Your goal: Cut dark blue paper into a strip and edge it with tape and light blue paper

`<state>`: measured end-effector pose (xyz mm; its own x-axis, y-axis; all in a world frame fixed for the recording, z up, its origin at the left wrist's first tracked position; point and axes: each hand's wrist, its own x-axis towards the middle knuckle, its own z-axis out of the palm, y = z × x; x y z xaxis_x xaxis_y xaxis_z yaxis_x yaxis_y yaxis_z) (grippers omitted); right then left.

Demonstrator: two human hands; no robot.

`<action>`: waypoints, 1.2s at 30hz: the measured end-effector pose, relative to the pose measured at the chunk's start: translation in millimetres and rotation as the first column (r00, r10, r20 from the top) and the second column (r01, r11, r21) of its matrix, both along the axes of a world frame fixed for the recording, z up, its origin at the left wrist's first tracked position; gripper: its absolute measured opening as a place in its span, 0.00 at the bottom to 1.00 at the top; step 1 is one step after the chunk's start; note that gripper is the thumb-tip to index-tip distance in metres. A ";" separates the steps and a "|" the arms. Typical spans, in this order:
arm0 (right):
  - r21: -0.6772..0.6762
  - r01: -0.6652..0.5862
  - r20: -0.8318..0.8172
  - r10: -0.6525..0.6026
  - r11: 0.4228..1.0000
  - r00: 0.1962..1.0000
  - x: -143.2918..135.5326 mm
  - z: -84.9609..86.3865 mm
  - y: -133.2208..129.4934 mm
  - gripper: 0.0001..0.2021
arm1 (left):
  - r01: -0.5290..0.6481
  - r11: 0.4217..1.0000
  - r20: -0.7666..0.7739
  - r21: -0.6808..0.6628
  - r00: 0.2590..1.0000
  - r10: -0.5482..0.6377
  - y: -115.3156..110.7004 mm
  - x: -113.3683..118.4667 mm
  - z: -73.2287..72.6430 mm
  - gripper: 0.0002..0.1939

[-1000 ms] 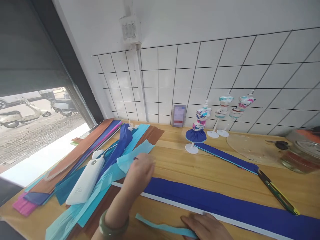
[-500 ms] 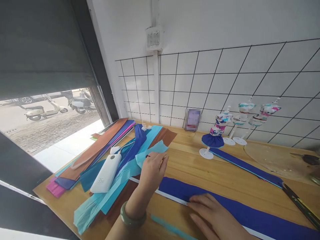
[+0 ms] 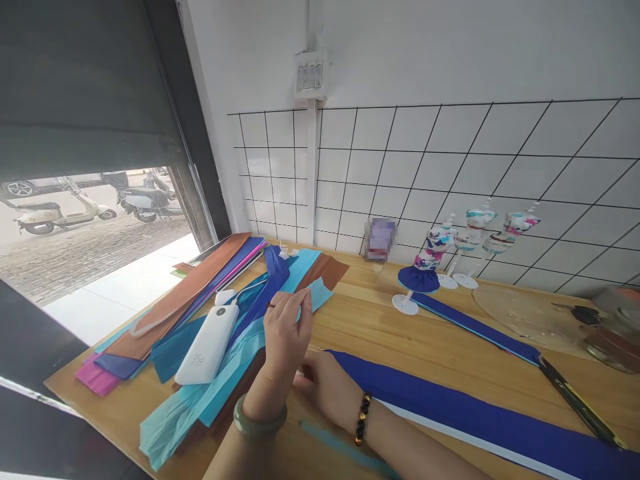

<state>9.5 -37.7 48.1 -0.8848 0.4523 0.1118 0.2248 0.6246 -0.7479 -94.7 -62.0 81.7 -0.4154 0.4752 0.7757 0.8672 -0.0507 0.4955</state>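
Note:
My left hand (image 3: 287,333), with a green bangle on its wrist, is raised over the light blue strips (image 3: 317,293). Its fingers are bent and drawn together; whatever they pinch is hidden behind them. Beside and below it, my right hand (image 3: 327,387), wearing a beaded bracelet, lies at the left end of a long dark blue strip (image 3: 450,397). The right fingers are curled closed, and I cannot see what is in them. A white strip (image 3: 450,427) runs along the near edge of the dark blue one. A blurred teal strip (image 3: 345,450) appears beneath my right forearm.
A white power bank (image 3: 207,347) lies on coloured strips at the left, near a brown strip (image 3: 200,287). Small dress-form stands (image 3: 430,260) are at the back right. Scissors (image 3: 580,400), a folded blue strip (image 3: 475,327) and a glass jar (image 3: 615,333) are at the right.
My right hand has moved left along the dark blue strip to beside my left hand, and its fingers have curled. My left hand has shifted slightly left. The view has turned a little.

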 end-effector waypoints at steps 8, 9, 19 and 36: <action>-0.076 0.202 0.088 -0.196 0.976 0.977 66.7 2.6 16.9 0.07 | 0.039 0.999 0.078 -0.028 0.996 -0.037 0.5 6.5 0.6 0.10; -0.081 0.221 0.098 -0.213 0.972 0.972 73.3 2.5 16.9 0.07 | 0.060 0.996 0.090 -0.066 0.994 -0.054 2.0 7.0 -0.1 0.10; -0.036 0.230 0.046 -0.228 0.973 0.973 92.7 1.9 13.2 0.07 | 0.283 0.793 0.146 -0.540 0.959 -0.242 10.9 4.6 -13.0 0.13; 0.155 0.166 0.073 -0.179 0.974 0.981 126.5 -6.8 23.8 0.10 | 0.374 0.357 0.301 -0.856 0.922 -0.243 5.2 -6.8 -22.1 0.24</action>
